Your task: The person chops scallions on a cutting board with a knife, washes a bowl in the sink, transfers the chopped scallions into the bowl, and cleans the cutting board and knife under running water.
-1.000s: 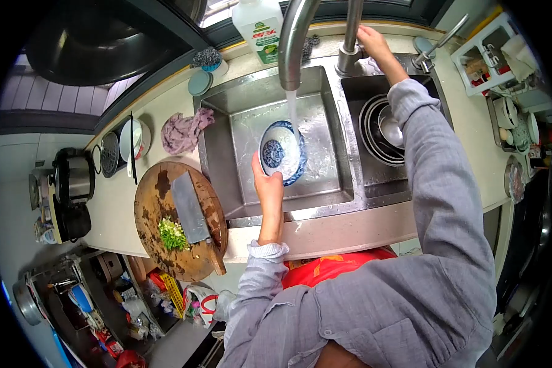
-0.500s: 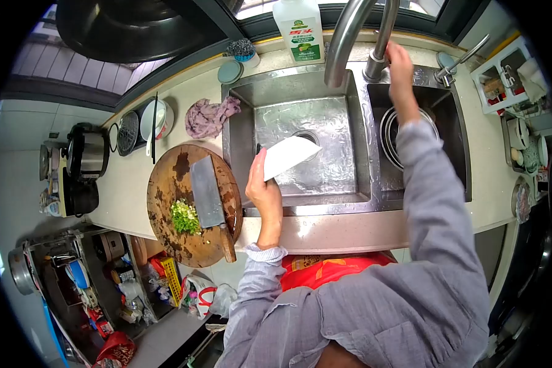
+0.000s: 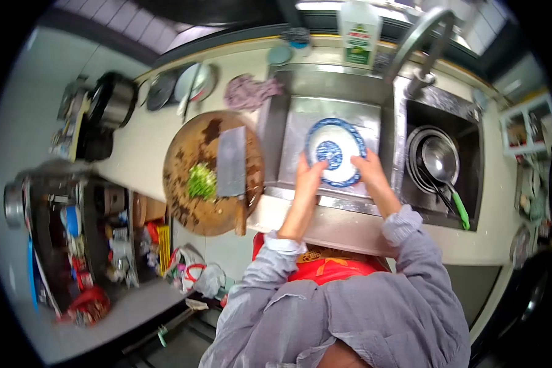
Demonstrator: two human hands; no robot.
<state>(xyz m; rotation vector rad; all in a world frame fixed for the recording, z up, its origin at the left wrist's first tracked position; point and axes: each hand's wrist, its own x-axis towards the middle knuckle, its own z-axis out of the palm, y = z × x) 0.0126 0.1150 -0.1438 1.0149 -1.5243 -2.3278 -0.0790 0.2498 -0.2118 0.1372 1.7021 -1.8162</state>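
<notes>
A blue-and-white patterned plate (image 3: 345, 142) is held over the larger sink basin (image 3: 297, 122), its decorated face turned up toward me. My left hand (image 3: 310, 175) grips its lower left rim, thumb on top. On the lower right rim, my right hand (image 3: 372, 172) holds it the same way, with the fingers hidden underneath. Above and to the right of the plate stands the curved faucet (image 3: 411, 46). Whether water runs from it I cannot tell.
Left of the sink, a round cutting board (image 3: 181, 150) carries a cleaver (image 3: 231, 162) and chopped green onion (image 3: 201, 181). A purple cloth (image 3: 249, 92) lies behind it. The smaller basin holds nested bowls and a green-handled ladle (image 3: 441, 162). A white bottle (image 3: 358, 37) stands behind the sink.
My right hand has come from the faucet to the plate's right rim. The plate, earlier tilted in my left hand with its white underside showing, is now face up. The view has shifted.
</notes>
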